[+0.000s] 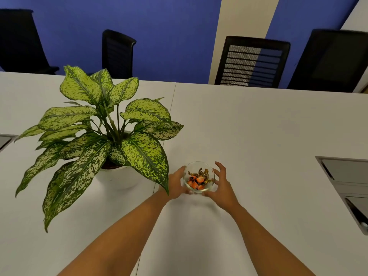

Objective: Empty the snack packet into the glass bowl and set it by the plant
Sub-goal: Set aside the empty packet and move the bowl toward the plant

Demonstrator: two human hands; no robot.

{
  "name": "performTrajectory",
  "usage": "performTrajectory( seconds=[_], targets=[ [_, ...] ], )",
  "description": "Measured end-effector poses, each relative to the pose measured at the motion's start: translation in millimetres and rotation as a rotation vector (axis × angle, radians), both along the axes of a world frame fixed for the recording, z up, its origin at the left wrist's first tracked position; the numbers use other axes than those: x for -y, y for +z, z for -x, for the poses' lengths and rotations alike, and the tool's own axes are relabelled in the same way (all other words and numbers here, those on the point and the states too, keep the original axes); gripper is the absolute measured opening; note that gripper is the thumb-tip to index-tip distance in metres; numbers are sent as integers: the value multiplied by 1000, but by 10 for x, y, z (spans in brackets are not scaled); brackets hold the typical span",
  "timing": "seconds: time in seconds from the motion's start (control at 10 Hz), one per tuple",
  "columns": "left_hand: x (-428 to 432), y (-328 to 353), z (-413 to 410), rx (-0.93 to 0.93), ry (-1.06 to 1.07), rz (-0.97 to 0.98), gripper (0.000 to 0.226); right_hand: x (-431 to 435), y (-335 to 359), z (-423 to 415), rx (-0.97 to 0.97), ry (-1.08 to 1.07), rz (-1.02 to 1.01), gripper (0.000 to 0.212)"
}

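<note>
The small glass bowl (199, 177) holds orange and gold wrapped snacks and sits on the white table (258, 126), just right of the potted plant (111, 136). My left hand (176, 185) cups the bowl's left side, with fingers against the rim and the thumb at its near base. My right hand (223, 184) is at the bowl's right side. Its fingers are spread a little off the glass and its thumb lies close to the bowl's near edge. A drooping leaf hides part of my left wrist. No snack packet is in view.
The plant's white pot (117, 177) stands left of the bowl, with long leaves hanging over the table. Grey cable hatches are set into the table at the right (346, 186) and far left (5, 140). Black office chairs (253, 62) line the far edge before a blue wall.
</note>
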State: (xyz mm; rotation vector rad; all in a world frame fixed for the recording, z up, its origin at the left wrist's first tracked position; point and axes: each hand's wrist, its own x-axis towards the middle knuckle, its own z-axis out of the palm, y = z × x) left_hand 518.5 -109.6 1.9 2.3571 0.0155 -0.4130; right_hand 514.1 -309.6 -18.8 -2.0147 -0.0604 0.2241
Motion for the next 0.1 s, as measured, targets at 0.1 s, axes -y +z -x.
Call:
performTrajectory(
  seconds=[0.1],
  targets=[
    [80, 221, 97, -27, -20, -81, 119, 26, 119, 93, -37, 53, 210, 130]
  ],
)
